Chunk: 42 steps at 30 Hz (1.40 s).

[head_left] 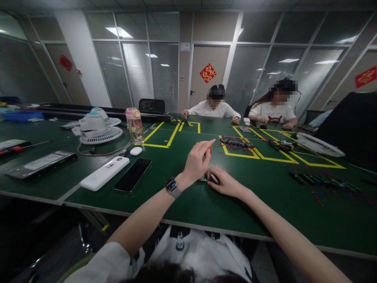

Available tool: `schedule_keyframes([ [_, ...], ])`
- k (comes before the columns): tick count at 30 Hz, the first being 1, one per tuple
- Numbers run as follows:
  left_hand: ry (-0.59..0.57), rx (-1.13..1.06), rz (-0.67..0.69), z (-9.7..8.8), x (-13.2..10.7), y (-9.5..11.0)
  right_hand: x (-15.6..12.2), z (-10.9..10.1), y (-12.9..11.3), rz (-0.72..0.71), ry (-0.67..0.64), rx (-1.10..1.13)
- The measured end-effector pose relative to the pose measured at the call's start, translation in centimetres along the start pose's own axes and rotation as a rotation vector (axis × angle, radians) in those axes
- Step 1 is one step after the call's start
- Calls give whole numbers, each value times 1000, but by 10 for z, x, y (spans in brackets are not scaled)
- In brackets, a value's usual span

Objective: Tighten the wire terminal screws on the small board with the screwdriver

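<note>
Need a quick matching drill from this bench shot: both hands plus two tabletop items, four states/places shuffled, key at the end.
Column 1
1. Left hand
2. Right hand
3. Bottle
4. Black phone

Column 2
A. Upright, with a pink lid
B. Low over the table, at a small green circuit board
C. Lying flat, next to a white slab-shaped device
D. Watch on its wrist, orange object by its fingers

Pairs: 1-D, 2-B, 3-A, 4-C
</note>
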<state>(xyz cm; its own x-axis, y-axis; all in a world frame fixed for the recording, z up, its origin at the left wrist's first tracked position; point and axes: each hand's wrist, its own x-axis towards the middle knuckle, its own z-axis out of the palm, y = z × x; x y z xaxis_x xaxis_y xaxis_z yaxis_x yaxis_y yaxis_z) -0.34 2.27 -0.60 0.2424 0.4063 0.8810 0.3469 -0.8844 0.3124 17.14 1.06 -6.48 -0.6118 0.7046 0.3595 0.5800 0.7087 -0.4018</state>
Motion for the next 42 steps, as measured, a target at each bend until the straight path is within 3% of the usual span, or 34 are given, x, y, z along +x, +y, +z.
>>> schedule_keyframes([
  [8, 83, 98, -5, -1, -1, 1, 0, -1, -3, 19, 7, 6],
  [15, 32, 16, 17, -3, -1, 1, 1, -1, -3, 3, 15, 15],
  [26, 92, 93, 31, 0, -1, 1, 1, 0, -2, 13, 20, 8],
  [34, 36, 24, 25, -2, -2, 1, 0, 0, -1, -7, 19, 18],
  [42, 77, 53, 6, 0, 1, 3, 0, 1, 1, 6, 11, 13],
])
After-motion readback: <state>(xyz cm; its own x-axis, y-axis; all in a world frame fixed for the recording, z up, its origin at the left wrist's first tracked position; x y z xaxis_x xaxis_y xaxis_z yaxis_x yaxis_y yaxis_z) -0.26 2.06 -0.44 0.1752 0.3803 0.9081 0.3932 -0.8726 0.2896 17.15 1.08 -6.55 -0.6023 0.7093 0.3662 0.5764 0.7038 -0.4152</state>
